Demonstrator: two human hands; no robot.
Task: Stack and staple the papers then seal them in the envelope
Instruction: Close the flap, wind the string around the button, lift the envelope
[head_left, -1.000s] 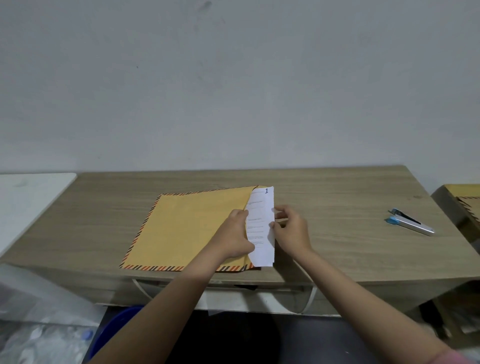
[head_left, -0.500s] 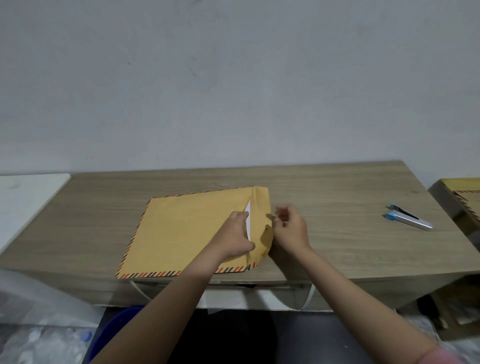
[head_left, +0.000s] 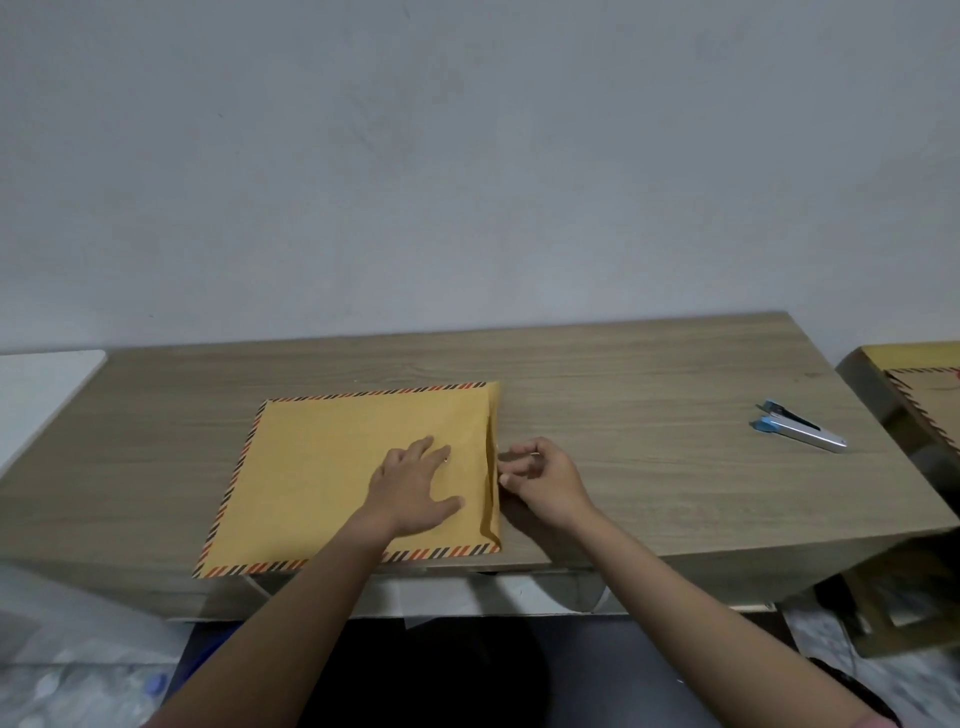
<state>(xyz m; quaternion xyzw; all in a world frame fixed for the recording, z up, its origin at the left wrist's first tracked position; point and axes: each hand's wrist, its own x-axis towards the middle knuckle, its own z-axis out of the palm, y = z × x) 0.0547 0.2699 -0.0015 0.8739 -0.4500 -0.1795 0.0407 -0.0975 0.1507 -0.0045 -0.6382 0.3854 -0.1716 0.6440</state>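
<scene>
Head view: envelope (head_left: 353, 478) lay flat on counter (head_left: 649, 415), near front edge. Left hand (head_left: 415, 488) spread wide, pressed on envelope. Right hand (head_left: 540, 475) pinched flap (head_left: 493, 457) at envelope's right edge. Stapler (head_left: 797, 430) lay well right.

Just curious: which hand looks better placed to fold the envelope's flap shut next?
Probably the right hand: it sits at the flap edge of the envelope, while the left hand lies flat on it, holding it down.

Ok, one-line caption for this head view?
Left hand flat on the envelope, right hand at its open end; stapler aside.
</scene>
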